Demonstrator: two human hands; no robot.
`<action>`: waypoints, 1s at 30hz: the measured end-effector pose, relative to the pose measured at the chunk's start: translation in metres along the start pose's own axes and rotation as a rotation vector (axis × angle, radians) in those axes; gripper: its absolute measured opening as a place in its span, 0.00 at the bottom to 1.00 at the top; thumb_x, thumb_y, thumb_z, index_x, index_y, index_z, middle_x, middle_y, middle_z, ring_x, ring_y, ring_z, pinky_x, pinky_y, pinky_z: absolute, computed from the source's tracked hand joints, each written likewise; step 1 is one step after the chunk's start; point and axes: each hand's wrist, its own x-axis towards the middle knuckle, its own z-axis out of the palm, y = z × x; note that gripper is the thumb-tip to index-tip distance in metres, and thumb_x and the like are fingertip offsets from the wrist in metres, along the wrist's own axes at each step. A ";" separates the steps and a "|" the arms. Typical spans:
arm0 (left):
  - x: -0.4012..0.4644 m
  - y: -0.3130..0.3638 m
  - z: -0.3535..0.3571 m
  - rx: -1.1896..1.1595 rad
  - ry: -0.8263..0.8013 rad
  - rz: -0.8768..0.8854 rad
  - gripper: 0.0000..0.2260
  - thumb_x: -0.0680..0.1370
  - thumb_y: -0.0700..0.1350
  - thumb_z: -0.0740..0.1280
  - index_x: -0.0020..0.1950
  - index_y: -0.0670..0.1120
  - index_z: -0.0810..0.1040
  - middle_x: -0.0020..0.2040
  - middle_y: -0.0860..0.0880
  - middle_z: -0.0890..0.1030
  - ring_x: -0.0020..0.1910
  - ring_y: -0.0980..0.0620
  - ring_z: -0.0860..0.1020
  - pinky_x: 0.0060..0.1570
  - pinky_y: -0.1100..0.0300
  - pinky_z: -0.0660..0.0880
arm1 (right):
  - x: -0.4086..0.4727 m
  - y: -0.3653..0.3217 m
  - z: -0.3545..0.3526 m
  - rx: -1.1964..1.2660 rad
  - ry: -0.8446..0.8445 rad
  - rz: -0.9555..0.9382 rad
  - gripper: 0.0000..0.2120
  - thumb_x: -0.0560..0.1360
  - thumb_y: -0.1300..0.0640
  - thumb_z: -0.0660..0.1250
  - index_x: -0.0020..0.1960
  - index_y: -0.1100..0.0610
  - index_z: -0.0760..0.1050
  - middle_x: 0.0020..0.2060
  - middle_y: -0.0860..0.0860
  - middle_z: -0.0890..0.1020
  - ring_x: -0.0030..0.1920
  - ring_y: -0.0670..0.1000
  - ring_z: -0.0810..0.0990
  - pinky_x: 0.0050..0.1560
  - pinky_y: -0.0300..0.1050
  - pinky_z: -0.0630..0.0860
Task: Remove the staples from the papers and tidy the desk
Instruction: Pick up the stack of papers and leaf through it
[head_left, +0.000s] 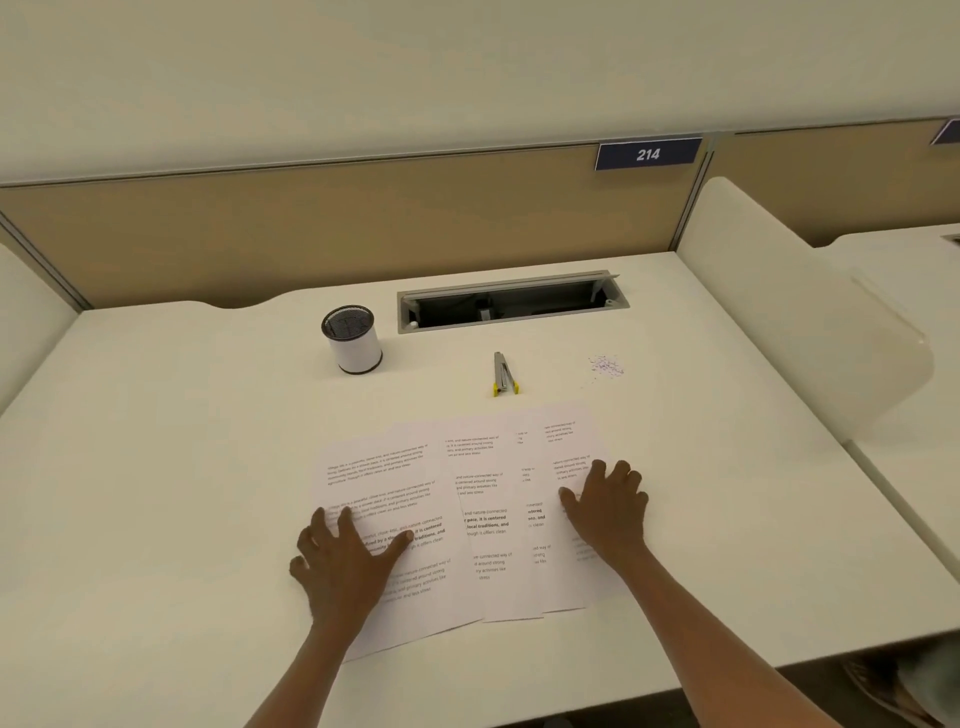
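Near the desk's (156, 441) front edge, both flat, open hands, left hand (345, 558) and right hand (608, 506), press light, floppy, slippery papers (488, 519), probably best gathered by their edges.

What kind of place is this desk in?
Probably a shared office or library study area. The white desk sits between partition panels, a sign reading 214 numbers the seat, and an open cable tray is set into the desktop.

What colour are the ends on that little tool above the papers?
Yellow. The staple remover has yellow tips at its near end, seen in the head view.
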 end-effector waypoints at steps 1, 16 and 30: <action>0.000 0.004 0.000 0.006 0.001 0.011 0.45 0.67 0.75 0.65 0.74 0.45 0.70 0.76 0.40 0.64 0.73 0.37 0.63 0.66 0.39 0.64 | -0.001 -0.003 0.000 0.009 -0.013 -0.013 0.24 0.75 0.39 0.60 0.59 0.58 0.68 0.55 0.57 0.71 0.55 0.58 0.70 0.51 0.52 0.70; -0.010 0.029 -0.005 -0.334 -0.076 -0.076 0.40 0.74 0.55 0.74 0.77 0.37 0.61 0.72 0.36 0.66 0.71 0.34 0.64 0.67 0.42 0.66 | -0.004 -0.025 -0.010 0.221 -0.041 0.056 0.35 0.69 0.32 0.67 0.58 0.62 0.67 0.54 0.59 0.72 0.56 0.60 0.70 0.52 0.51 0.72; -0.012 0.044 -0.012 -0.285 -0.192 0.071 0.31 0.74 0.55 0.74 0.72 0.41 0.70 0.68 0.42 0.66 0.67 0.41 0.66 0.63 0.51 0.70 | 0.003 -0.066 -0.010 0.179 -0.244 0.107 0.41 0.61 0.37 0.77 0.61 0.63 0.68 0.59 0.58 0.71 0.61 0.57 0.70 0.58 0.48 0.72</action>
